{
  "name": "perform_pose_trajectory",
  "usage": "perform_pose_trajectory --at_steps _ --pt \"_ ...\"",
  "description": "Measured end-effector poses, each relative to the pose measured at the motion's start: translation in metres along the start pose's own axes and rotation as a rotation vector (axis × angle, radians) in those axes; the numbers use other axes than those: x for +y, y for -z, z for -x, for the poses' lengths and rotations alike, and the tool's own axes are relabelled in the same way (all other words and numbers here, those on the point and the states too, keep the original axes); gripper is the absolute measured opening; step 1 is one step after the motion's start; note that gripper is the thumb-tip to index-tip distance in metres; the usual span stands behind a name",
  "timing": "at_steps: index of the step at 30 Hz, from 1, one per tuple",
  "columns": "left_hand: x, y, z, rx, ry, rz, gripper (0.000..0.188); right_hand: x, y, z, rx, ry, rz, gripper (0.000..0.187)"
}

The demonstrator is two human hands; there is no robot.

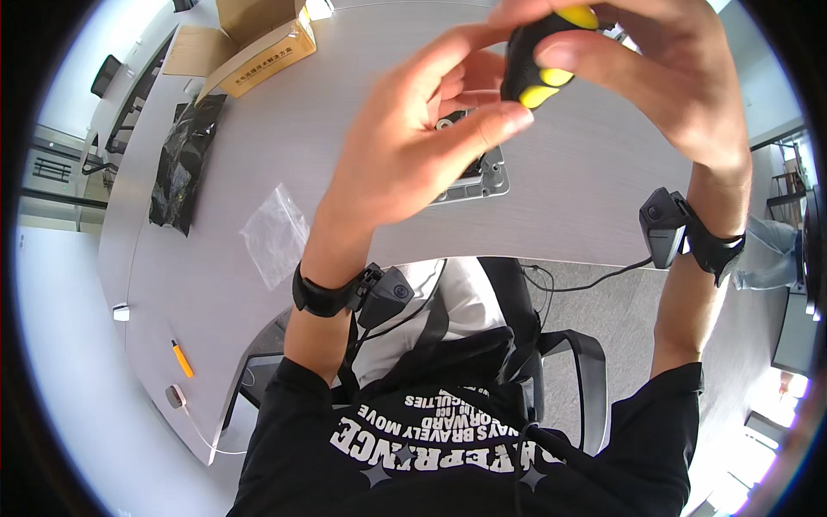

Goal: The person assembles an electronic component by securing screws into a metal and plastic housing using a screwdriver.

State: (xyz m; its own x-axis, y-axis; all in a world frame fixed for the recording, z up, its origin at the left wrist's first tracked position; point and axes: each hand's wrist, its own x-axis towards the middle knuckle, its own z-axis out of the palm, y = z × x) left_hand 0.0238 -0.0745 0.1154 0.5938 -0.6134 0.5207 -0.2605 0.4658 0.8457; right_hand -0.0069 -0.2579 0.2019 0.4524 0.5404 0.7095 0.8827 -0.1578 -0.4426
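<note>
Head, right grip point(663, 90), black-yellow tool point(522, 65) (held)

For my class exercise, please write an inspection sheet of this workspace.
Surface: pale grey desk, curved near edge.
Work things: black-and-yellow rounded handle, held up; grey metal casting, partly hidden by the left hand.
Clutter: open brown cardboard box, glossy black plastic package, clear plastic bag, slim orange-and-black stick.
Hands: right hand grips the handle; left hand at its lower end, hold unclear.
Cables: thin white cable, lower left; thin black cable, right wrist camera.
Surroundings: black chair armrest, grey floor.
</note>
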Motion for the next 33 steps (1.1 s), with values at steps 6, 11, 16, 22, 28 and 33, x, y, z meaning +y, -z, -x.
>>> perform_pose_trajectory --at_steps 6,11,16,22,28,33 --pt "0.003 -0.01 0.0 0.004 0.033 -0.497 0.037 -0.025 -0.006 -0.009 -0.049 -0.277 0.629 0.029" --pt "0.007 0.008 -0.001 0.047 0.071 -0.336 0.028 -0.02 0.018 0.009 -0.086 -0.177 0.429 0.044" --pt "0.011 0.007 0.005 0.006 0.099 -0.11 0.034 -0.007 0.011 0.011 -0.062 -0.171 0.313 0.043" --pt "-0.007 -0.001 0.004 0.045 -0.029 -0.305 0.043 -0.056 -0.011 -0.027 -0.018 -0.582 0.613 0.036" --pt "0.004 0.003 0.004 0.019 0.091 -0.152 0.028 -0.042 0.006 -0.003 -0.171 -0.25 0.573 0.046" --pt "-0.007 -0.008 0.007 0.03 -0.107 -0.224 0.032 -0.038 0.003 -0.001 -0.172 -0.224 0.538 0.047"
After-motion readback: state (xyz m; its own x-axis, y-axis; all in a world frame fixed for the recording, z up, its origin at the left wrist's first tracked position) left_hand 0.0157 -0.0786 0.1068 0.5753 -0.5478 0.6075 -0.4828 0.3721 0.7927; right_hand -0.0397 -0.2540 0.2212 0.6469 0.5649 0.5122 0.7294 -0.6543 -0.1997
